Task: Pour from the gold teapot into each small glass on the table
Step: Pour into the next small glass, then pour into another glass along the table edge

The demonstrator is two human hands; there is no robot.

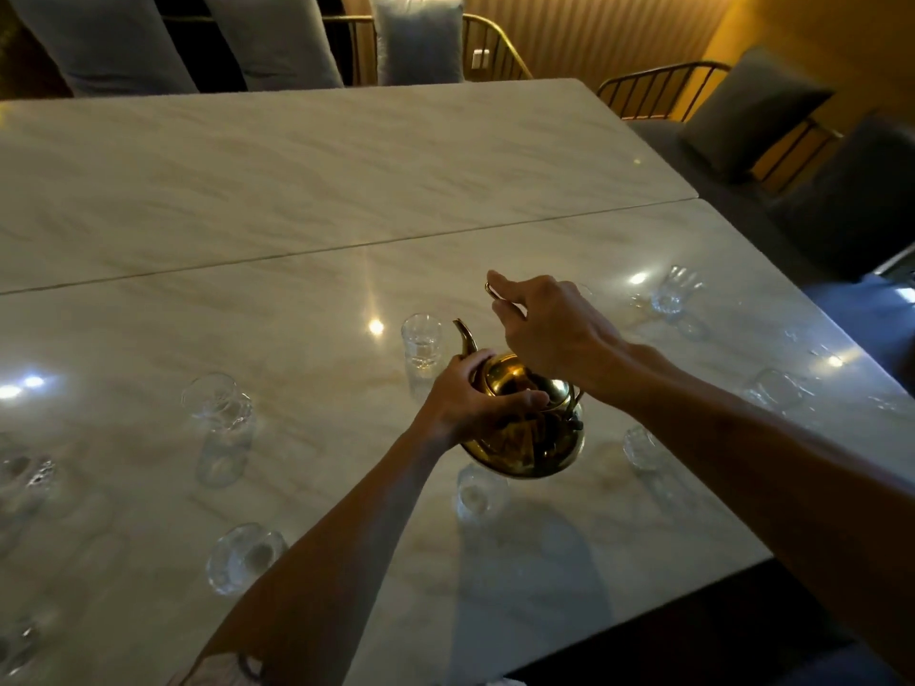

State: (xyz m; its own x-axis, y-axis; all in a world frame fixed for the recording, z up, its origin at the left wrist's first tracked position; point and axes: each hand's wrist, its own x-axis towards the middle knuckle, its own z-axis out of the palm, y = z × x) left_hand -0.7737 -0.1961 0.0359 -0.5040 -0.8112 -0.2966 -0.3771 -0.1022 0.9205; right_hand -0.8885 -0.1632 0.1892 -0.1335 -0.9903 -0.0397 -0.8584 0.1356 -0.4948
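1. The left hand (470,398) is curled over the lid and shoulder of the gold teapot (525,438), fingers wrapped near the base of the spout, thumb across the lid.
2. The right hand (549,324) hovers above the pot, loosely closed, pinching the thin gold handle (492,292) between thumb and fingers.
3. Both bare forearms reach in from the near edge, the right one crossing higher.
4. The teapot, round and polished, sits in the near middle of the glossy marbled worktop (297,190).
5. Clear small glasses ring it: one glass (421,341) stands just beside the spout, another glass (479,490) at the pot's near side.
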